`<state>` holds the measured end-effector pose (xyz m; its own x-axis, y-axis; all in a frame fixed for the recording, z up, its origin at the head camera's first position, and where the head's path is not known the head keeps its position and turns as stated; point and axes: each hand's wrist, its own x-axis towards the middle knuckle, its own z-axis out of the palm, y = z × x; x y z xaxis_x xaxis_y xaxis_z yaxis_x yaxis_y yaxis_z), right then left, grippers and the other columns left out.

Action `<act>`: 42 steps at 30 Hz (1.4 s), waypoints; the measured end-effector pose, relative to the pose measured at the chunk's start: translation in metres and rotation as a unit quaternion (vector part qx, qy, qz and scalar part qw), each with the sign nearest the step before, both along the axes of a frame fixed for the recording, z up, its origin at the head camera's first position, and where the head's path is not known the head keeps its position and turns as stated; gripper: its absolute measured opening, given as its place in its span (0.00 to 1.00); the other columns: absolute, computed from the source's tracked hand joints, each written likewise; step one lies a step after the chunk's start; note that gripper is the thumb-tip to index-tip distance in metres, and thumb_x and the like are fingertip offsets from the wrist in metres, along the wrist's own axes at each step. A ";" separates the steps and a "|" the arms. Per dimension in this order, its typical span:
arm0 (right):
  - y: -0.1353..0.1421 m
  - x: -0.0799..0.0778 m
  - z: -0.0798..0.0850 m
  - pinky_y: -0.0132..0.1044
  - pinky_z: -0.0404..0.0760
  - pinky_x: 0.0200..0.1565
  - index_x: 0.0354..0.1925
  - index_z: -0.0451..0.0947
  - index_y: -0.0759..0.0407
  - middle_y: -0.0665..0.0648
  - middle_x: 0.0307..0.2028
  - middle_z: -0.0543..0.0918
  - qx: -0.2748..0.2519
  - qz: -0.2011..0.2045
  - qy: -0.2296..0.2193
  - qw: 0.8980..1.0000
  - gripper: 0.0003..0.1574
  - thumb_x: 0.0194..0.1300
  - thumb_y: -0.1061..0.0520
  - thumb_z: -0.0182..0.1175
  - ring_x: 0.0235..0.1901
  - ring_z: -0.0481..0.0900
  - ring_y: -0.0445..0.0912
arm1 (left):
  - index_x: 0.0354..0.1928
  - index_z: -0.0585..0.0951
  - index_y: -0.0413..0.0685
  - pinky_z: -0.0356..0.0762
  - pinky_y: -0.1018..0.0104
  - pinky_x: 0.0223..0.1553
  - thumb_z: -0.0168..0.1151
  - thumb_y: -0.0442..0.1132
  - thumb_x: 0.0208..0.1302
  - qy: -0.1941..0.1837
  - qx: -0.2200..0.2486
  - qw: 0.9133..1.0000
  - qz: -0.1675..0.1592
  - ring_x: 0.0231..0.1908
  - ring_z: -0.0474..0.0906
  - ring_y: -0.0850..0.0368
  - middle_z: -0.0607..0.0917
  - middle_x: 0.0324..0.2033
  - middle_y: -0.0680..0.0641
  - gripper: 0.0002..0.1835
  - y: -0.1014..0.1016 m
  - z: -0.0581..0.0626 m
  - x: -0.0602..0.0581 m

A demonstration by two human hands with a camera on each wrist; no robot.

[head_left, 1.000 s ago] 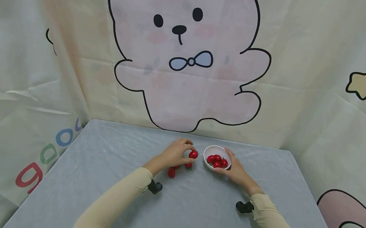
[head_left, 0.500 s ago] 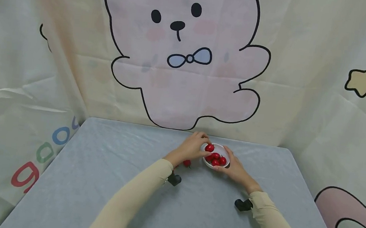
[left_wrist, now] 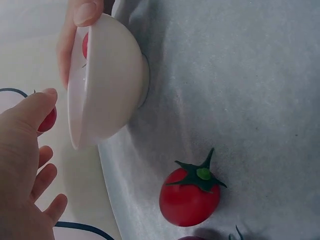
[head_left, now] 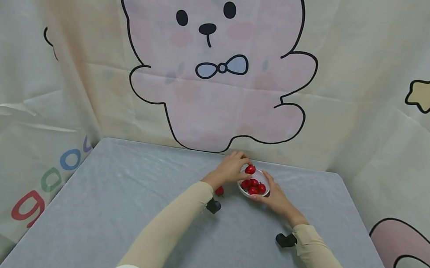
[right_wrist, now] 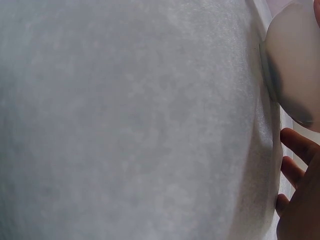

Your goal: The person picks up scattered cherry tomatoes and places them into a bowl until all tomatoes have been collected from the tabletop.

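Left hand [head_left: 230,170] is pinching 1 cherry tomato [head_left: 250,169] right above the rim of the small white bowl [head_left: 265,192], which has about 4 more inside. Right hand [head_left: 274,197] is curled around the bowl's near side, steadying it on the grey tabletop [head_left: 118,211]. Another loose tomato [left_wrist: 190,192] sits just beside the bowl.

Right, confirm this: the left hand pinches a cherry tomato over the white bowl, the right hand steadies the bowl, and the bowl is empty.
Not quite: the white bowl is not empty; the head view shows several red tomatoes lying in it. The rest holds: the left hand pinches a cherry tomato over the bowl, and the right hand steadies it.
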<state>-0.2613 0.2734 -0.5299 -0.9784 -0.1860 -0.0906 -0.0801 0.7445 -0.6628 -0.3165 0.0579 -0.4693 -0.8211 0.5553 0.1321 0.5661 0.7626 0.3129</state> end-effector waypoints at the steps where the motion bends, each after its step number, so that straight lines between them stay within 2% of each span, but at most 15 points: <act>1: 0.000 0.000 0.000 0.71 0.62 0.64 0.79 0.39 0.46 0.68 0.74 0.58 -0.001 0.000 0.000 1.000 0.69 0.55 0.31 0.68 0.72 0.58 0.67 | 0.58 0.79 0.60 0.70 0.55 0.65 0.65 0.57 0.64 -0.001 0.000 1.000 0.001 0.62 0.68 0.55 0.75 0.61 0.52 0.23 0.000 -0.001 0.000; 13: 0.000 -0.002 -0.006 0.71 0.65 0.63 0.79 0.40 0.46 0.69 0.72 0.60 -0.002 0.003 0.009 1.000 0.69 0.54 0.32 0.69 0.70 0.61 0.67 | 0.57 0.80 0.64 0.71 0.55 0.63 0.63 0.57 0.65 -0.013 -0.011 1.000 0.001 0.60 0.69 0.55 0.75 0.61 0.53 0.20 -0.006 -0.008 -0.002; 19: 0.000 -0.002 -0.006 0.70 0.65 0.63 0.79 0.40 0.46 0.69 0.72 0.61 -0.001 0.004 0.012 1.000 0.68 0.55 0.32 0.69 0.70 0.61 0.67 | 0.57 0.80 0.62 0.71 0.54 0.64 0.64 0.56 0.64 -0.023 0.000 1.000 -0.001 0.62 0.68 0.54 0.75 0.60 0.52 0.21 -0.008 -0.005 0.000; 24: -0.001 -0.001 -0.006 0.71 0.64 0.63 0.79 0.40 0.48 0.68 0.73 0.60 0.000 0.006 0.009 1.000 0.68 0.55 0.32 0.69 0.71 0.59 0.68 | 0.57 0.81 0.60 0.69 0.54 0.66 0.65 0.55 0.65 -0.031 0.014 0.999 0.000 0.64 0.67 0.53 0.75 0.61 0.51 0.20 -0.015 0.003 0.001; 33: 0.000 -0.001 -0.003 0.71 0.60 0.66 0.79 0.39 0.45 0.66 0.74 0.57 -0.005 -0.002 -0.002 1.000 0.69 0.54 0.31 0.69 0.72 0.57 0.67 | 0.54 0.82 0.59 0.69 0.52 0.64 0.66 0.53 0.64 -0.008 0.020 0.999 -0.032 0.61 0.70 0.51 0.76 0.59 0.50 0.18 -0.046 0.026 -0.003; 38: 0.001 0.000 -0.001 0.72 0.59 0.66 0.79 0.39 0.44 0.67 0.75 0.56 -0.003 -0.001 -0.003 1.000 0.69 0.54 0.31 0.69 0.73 0.56 0.67 | 0.53 0.83 0.58 0.68 0.51 0.66 0.66 0.52 0.64 0.001 0.019 0.999 -0.048 0.63 0.70 0.50 0.77 0.59 0.49 0.17 -0.070 0.027 0.002; 42: 0.001 -0.001 -0.003 0.72 0.59 0.66 0.79 0.39 0.45 0.67 0.74 0.57 0.002 -0.001 0.003 1.000 0.69 0.53 0.31 0.69 0.72 0.57 0.67 | 0.52 0.83 0.58 0.67 0.52 0.67 0.66 0.53 0.64 0.009 0.017 0.999 -0.049 0.64 0.69 0.50 0.77 0.57 0.50 0.17 -0.090 0.025 0.010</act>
